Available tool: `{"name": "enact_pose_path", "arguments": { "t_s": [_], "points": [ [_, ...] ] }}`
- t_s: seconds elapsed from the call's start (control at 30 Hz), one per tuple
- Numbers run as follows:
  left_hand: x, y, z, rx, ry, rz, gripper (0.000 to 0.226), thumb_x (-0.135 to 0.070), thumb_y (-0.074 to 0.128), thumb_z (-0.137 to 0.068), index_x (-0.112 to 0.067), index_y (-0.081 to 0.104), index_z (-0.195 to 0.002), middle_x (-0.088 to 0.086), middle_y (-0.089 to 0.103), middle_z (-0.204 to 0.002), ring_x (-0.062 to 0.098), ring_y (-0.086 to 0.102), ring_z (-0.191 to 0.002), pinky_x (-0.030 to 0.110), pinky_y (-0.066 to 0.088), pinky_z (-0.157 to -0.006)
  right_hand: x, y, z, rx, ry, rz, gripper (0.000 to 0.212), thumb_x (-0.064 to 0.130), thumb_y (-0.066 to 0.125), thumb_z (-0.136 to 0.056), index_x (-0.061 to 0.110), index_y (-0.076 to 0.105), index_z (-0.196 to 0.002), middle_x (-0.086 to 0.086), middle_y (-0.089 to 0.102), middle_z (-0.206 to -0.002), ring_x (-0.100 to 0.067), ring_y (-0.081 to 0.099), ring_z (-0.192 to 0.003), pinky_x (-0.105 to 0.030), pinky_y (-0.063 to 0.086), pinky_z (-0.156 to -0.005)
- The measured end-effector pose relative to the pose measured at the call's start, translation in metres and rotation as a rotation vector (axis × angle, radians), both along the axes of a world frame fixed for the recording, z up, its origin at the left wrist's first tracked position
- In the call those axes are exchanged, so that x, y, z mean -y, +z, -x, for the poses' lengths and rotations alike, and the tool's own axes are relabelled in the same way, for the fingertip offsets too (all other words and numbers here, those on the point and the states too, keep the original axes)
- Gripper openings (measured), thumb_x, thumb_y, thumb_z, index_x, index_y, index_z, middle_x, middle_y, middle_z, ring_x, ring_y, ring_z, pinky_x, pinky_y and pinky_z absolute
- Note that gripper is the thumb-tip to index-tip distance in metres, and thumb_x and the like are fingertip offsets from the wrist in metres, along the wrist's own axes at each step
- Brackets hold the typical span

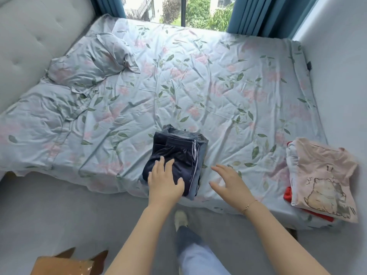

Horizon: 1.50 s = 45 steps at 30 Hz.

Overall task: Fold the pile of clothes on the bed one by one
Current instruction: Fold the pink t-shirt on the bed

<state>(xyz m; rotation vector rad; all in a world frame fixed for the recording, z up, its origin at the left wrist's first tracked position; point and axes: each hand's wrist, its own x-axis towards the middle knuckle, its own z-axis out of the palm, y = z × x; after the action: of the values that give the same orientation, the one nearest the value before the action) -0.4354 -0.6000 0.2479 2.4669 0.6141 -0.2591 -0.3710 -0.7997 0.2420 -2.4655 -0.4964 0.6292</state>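
Observation:
A folded stack of dark clothes (179, 153) lies near the front edge of the bed (198, 76); navy shorts with white side stripes lie on top of a grey-blue garment. My left hand (163, 180) rests flat on the near part of the shorts, fingers straight. To the right of the stack my right hand (228, 182) hovers over the sheet with its fingers spread, holding nothing. At the right edge of the bed sits a second pile (321, 179), a pink shirt with a cat drawing on top of white and red garments.
A floral pillow (89, 60) lies at the left by the padded headboard (29, 46). A white wall (341, 76) borders the bed on the right. A brown cardboard box (67, 262) stands on the floor at the lower left, and my leg and shoe (180, 217) are below.

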Motion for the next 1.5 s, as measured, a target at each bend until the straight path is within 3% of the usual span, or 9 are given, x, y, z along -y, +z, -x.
{"name": "enact_pose_path", "arguments": {
  "t_s": [0.2,0.37,0.63,0.7,0.77,0.9,1.1,1.33,1.5],
  "points": [
    [-0.064,-0.039,-0.045,-0.080,-0.045,0.044,0.059,-0.027,0.057,-0.087,-0.024,0.037,-0.142,-0.001,0.025,-0.156,0.019,0.022,-0.143,0.040,0.022,-0.116,-0.049,-0.071,-0.040,-0.196,-0.095,0.025,0.050,0.037,0.055,-0.094,0.021,0.045,-0.141,0.002,0.038,-0.150,-0.014,0.028,-0.140,-0.026,0.019,-0.114],
    [-0.111,-0.080,-0.090,-0.150,0.023,0.215,0.055,-0.024,0.066,-0.083,-0.022,0.040,-0.131,-0.007,0.045,-0.129,0.017,0.042,-0.125,0.037,0.039,-0.101,-0.077,-0.121,-0.068,-0.343,-0.324,-0.019,0.057,0.040,0.059,-0.091,0.018,0.044,-0.141,0.002,0.043,-0.145,-0.017,0.036,-0.136,-0.031,0.029,-0.112],
    [-0.168,-0.214,-0.139,-0.398,0.336,0.664,0.119,-0.047,0.085,-0.067,-0.023,0.008,-0.154,-0.001,0.018,-0.159,0.020,0.028,-0.143,0.042,0.031,-0.115,-0.106,-0.242,-0.103,-0.673,-0.722,-0.193,0.143,0.077,0.078,-0.048,0.023,-0.004,-0.153,0.009,0.010,-0.159,-0.013,0.016,-0.146,-0.040,0.021,-0.120],
    [-0.178,-0.248,-0.149,-0.452,0.369,0.755,0.120,-0.054,0.087,-0.060,-0.026,0.014,-0.151,-0.002,0.027,-0.156,0.021,0.040,-0.136,0.042,0.039,-0.109,-0.109,-0.268,-0.111,-0.651,-0.838,-0.283,0.137,0.068,0.084,-0.048,0.019,0.008,-0.150,0.004,0.029,-0.153,-0.011,0.037,-0.136,-0.035,0.029,-0.116],
    [-0.186,-0.278,-0.158,-0.473,0.316,0.819,0.107,-0.059,0.089,-0.050,-0.026,0.039,-0.139,-0.002,0.050,-0.142,0.017,0.058,-0.119,0.036,0.050,-0.097,-0.109,-0.288,-0.116,-0.573,-0.938,-0.390,0.103,0.046,0.091,-0.055,0.017,0.034,-0.136,0.004,0.055,-0.130,-0.006,0.057,-0.113,-0.029,0.040,-0.107],
    [-0.195,-0.307,-0.170,-0.482,0.208,0.851,0.077,-0.057,0.090,-0.045,-0.034,0.064,-0.114,-0.004,0.069,-0.116,0.019,0.067,-0.105,0.039,0.054,-0.090,-0.110,-0.298,-0.116,-0.552,-0.956,-0.564,0.049,0.013,0.084,-0.072,0.028,0.054,-0.109,0.008,0.068,-0.107,0.001,0.065,-0.092,-0.013,0.050,-0.080],
    [-0.192,-0.290,-0.183,-0.604,0.180,1.095,0.043,-0.018,0.082,-0.075,-0.021,0.067,-0.115,0.005,0.074,-0.108,0.024,0.071,-0.098,0.037,0.054,-0.084,-0.099,-0.299,-0.121,-0.851,-0.919,-0.651,0.088,0.049,0.092,-0.042,0.017,0.065,-0.119,-0.004,0.070,-0.117,-0.022,0.065,-0.111,-0.034,0.048,-0.100],
    [-0.191,-0.263,-0.174,-0.607,0.188,1.187,0.045,-0.021,0.078,-0.075,-0.024,0.065,-0.118,0.000,0.073,-0.111,0.019,0.070,-0.101,0.031,0.054,-0.079,-0.108,-0.288,-0.109,-0.654,-0.892,-0.593,0.054,0.020,0.082,-0.069,0.020,0.061,-0.119,0.007,0.072,-0.110,-0.002,0.066,-0.100,-0.013,0.050,-0.080],
    [-0.188,-0.274,-0.181,-0.666,0.241,1.158,0.047,-0.030,0.079,-0.072,-0.020,0.068,-0.117,0.007,0.073,-0.110,0.025,0.070,-0.100,0.037,0.052,-0.084,-0.098,-0.297,-0.119,-0.902,-0.936,-0.634,0.080,0.043,0.092,-0.048,0.013,0.066,-0.118,-0.007,0.070,-0.116,-0.022,0.065,-0.109,-0.033,0.050,-0.094]
  ]
}}
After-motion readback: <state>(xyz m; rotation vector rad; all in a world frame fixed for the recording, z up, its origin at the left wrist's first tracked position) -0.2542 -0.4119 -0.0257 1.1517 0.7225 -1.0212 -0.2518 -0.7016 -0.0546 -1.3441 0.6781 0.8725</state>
